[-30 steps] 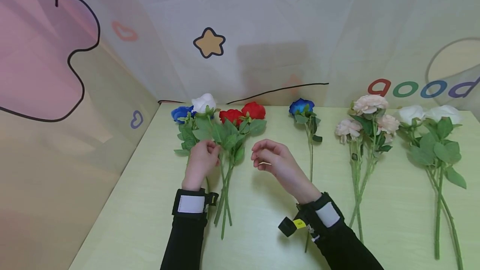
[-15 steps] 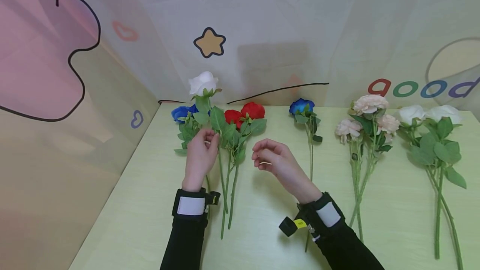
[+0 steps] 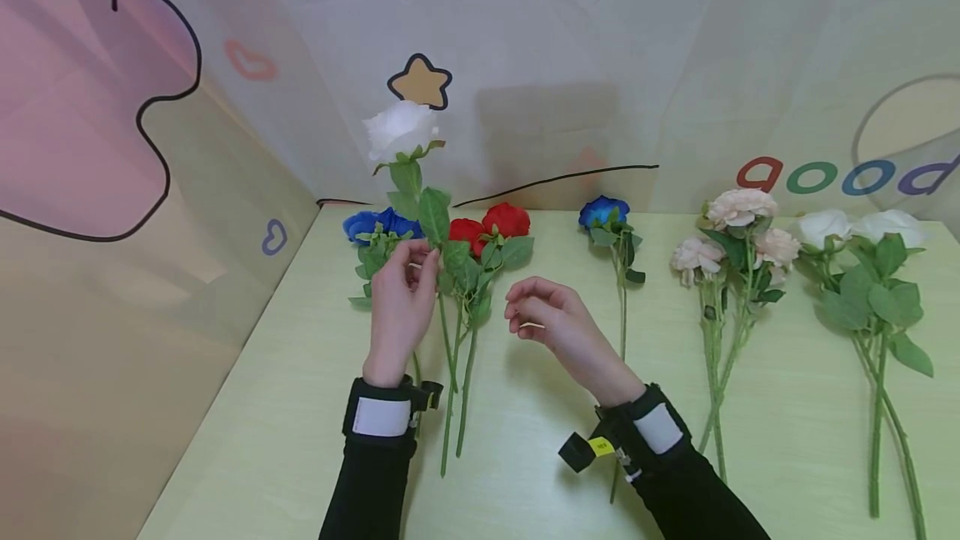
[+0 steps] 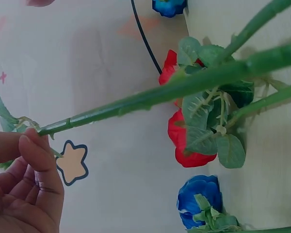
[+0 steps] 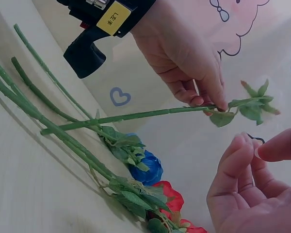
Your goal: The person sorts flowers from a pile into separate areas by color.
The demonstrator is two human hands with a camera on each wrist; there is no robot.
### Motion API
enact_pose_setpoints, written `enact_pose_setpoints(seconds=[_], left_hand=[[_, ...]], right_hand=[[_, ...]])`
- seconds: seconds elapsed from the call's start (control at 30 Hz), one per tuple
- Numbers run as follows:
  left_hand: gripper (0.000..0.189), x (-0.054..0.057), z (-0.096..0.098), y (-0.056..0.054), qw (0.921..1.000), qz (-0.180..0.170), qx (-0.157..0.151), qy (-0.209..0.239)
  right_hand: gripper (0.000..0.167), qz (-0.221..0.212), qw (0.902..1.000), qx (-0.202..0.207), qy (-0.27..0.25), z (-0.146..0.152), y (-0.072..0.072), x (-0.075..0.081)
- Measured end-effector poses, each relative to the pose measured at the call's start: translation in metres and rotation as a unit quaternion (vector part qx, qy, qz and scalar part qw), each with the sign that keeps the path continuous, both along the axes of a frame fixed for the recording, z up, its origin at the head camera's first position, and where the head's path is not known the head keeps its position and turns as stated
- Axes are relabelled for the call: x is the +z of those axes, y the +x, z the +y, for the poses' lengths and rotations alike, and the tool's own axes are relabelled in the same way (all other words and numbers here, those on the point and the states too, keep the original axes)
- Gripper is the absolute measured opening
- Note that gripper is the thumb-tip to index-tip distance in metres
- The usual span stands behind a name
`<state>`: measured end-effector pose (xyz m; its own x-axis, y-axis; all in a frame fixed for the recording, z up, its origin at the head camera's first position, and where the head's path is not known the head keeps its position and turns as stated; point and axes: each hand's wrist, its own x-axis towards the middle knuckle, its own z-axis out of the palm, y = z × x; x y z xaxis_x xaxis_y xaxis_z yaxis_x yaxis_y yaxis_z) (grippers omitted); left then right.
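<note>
A white rose [image 3: 401,130] stands raised above the table, its bloom against the backdrop. My left hand [image 3: 401,307] pinches its green stem [image 4: 136,102] between thumb and fingertips, just below the leaves. In the right wrist view the left hand [image 5: 189,63] holds this stem slantwise, the lower end near the other stems. Below it lie red roses [image 3: 507,221] and blue roses [image 3: 363,225], their stems pointing toward me. My right hand [image 3: 562,336] hovers over the table right of the red roses, fingers loosely curved and holding nothing.
A single blue rose [image 3: 602,213] lies past the right hand, its stem running under the forearm. Farther right are several pale pink flowers [image 3: 741,208] and white roses [image 3: 888,229]. A printed cloth backdrop [image 3: 555,40] rises behind the table [image 3: 247,440].
My left hand has lifted the white rose up off the others, its bloom rising toward the printed star. A second blue bloom now shows beneath. The right hand has stayed almost still.
</note>
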<state>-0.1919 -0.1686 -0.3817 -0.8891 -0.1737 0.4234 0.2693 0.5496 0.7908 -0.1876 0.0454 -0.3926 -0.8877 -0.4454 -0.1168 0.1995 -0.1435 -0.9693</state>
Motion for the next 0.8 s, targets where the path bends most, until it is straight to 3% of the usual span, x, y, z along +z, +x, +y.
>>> enact_pose_setpoints(seconds=[0.13,0.43,0.8], left_hand=[[0.019,0.003,0.004,0.002,0.9997,0.018,-0.015,0.003],[0.017,0.005,0.020,0.004,0.9980,0.019,-0.060,-0.010],[0.014,0.009,0.029,0.007,0.9958,0.037,-0.083,-0.009]], right_hand=[[0.011,0.000,1.0000,0.000,0.001,0.001,0.000,0.000],[0.011,0.012,0.9998,0.012,0.005,0.002,0.000,-0.001],[0.022,0.031,0.9967,0.066,0.036,0.002,0.000,-0.001]])
